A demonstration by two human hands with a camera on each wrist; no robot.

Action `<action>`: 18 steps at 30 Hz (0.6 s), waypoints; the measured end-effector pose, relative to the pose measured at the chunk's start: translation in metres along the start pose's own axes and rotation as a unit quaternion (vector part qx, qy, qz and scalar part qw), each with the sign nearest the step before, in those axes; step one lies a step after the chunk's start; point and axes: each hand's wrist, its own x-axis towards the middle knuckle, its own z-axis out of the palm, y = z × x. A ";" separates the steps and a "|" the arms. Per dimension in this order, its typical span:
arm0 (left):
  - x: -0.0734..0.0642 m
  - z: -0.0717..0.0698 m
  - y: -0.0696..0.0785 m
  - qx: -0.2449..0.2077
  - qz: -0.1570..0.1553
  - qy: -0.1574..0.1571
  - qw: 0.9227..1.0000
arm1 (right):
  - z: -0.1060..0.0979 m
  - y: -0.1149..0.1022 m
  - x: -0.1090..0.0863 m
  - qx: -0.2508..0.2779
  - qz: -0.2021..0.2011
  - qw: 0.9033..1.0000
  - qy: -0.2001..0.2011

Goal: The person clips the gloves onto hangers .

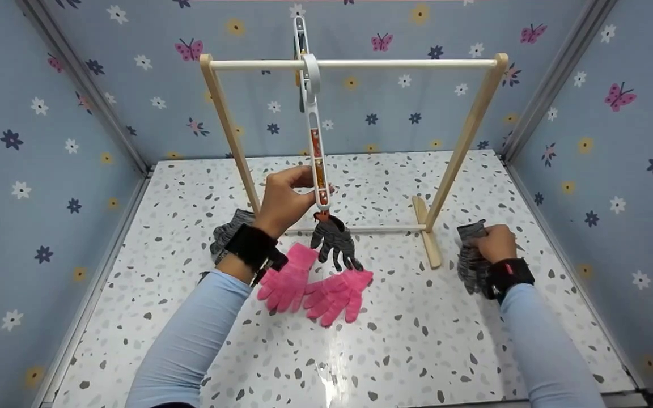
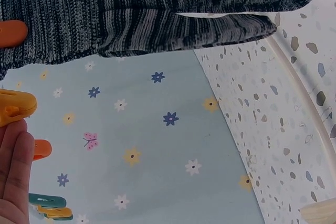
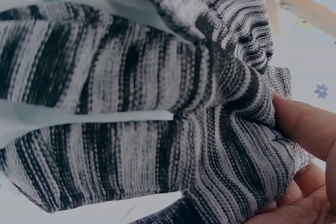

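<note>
A white hanger [image 1: 313, 122] with orange, yellow and green clips hooks over the rod of a wooden rack. At its near end my left hand [image 1: 284, 198] holds it, fingers reaching behind; in the left wrist view, fingertips touch a yellow clip [image 2: 18, 104]. From an orange clip [image 1: 322, 216] hangs a dark grey striped glove [image 1: 335, 241], fingers down. On the right, my right hand [image 1: 496, 242] pinches another grey striped glove [image 1: 472, 258] near its cuff; its knit fingers [image 3: 131, 72] fill the right wrist view. Two pink gloves [image 1: 335, 294] lie below the hanging glove.
The wooden rack [image 1: 468, 141] stands across the middle, with a foot [image 1: 427, 238] on the right. More grey knit [image 1: 230, 232] lies beside my left wrist, partly hidden. Flower-patterned walls [image 1: 604, 170] enclose the speckled table [image 1: 417, 351] on three sides.
</note>
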 end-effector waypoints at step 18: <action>0.000 0.000 0.003 -0.012 -0.023 0.008 1.000 | -0.016 -0.045 -0.016 0.051 -0.041 0.997 0.044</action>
